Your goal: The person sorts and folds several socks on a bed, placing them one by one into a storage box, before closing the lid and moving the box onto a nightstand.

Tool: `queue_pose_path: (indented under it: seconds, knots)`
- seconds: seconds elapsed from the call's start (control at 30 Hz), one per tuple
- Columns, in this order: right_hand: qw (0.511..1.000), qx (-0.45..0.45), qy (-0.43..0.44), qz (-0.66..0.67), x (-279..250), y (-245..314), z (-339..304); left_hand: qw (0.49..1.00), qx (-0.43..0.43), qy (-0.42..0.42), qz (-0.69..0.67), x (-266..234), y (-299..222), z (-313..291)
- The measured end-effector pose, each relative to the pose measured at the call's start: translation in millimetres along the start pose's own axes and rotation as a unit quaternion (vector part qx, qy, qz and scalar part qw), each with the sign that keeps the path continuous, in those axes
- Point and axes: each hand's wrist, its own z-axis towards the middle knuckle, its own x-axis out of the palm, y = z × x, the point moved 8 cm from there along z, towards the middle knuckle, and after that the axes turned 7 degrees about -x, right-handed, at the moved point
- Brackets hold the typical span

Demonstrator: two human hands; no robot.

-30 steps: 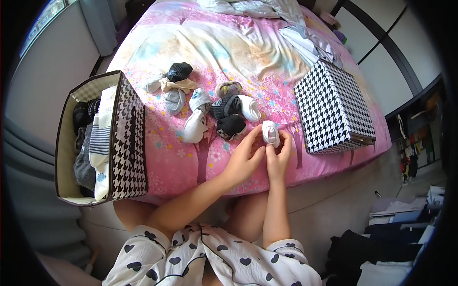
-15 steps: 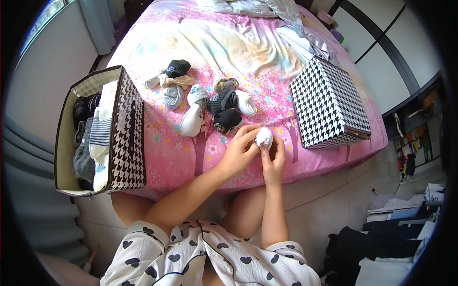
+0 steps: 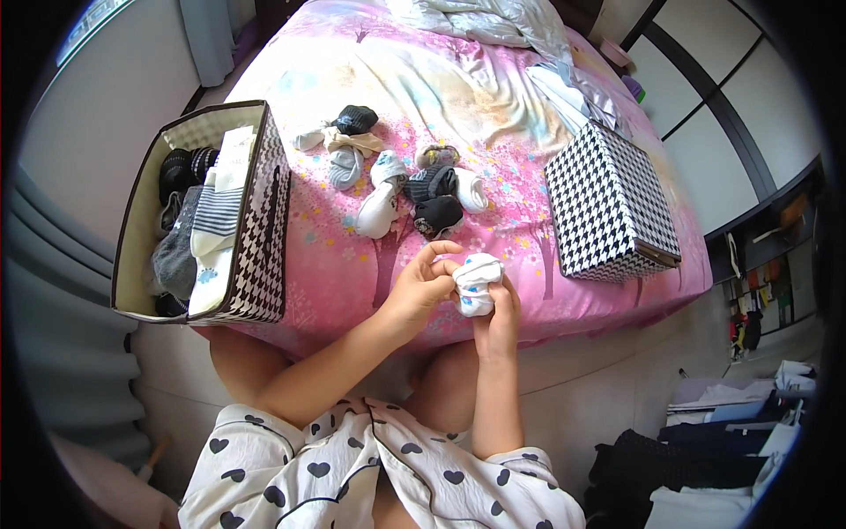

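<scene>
A white sock with blue marks (image 3: 478, 284), rolled into a bundle, is held between my two hands above the bed's near edge. My left hand (image 3: 421, 286) pinches its left side with thumb and forefinger. Around its lower right side my right hand (image 3: 499, 322) is closed. Just beyond lie several balled socks: a black one (image 3: 438, 216), a dark grey one (image 3: 431, 183), a white one (image 3: 471, 190) and a patterned one (image 3: 438, 156). Farther left are a long white-and-grey bundle (image 3: 379, 212), a light grey sock (image 3: 345, 167), a beige one (image 3: 352, 140) and another black one (image 3: 356, 119).
On the left stands an open houndstooth storage box (image 3: 264, 220) with several folded socks inside. A second houndstooth box (image 3: 608, 203) sits at the bed's right side. Pink bedding (image 3: 335, 273) covers the bed. Piled clothes (image 3: 696, 458) are at the lower right.
Both hands have come lower and nearer to me with the sock bundle. The bundle has turned, so its blue marks and a fold now show. The view has shifted slightly.
</scene>
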Motion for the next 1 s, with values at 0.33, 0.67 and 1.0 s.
queue_pose_path:
  seconds: [0.33, 0.67, 1.0]
  knots:
    - [0.996, 0.01, 0.083, 0.029, 56, -3, -18, 0.997, 0.006, 0.006, -0.074, -2, -41, -50]
    - [0.985, 0.029, 0.167, 0.007, 155, 2, -49, 0.82, 0.336, -0.117, 0.448, 23, -124, -162]
    - [0.844, -0.112, 0.506, -0.137, 305, 18, -87, 0.637, 0.536, -0.215, 0.511, -7, -211, -311]
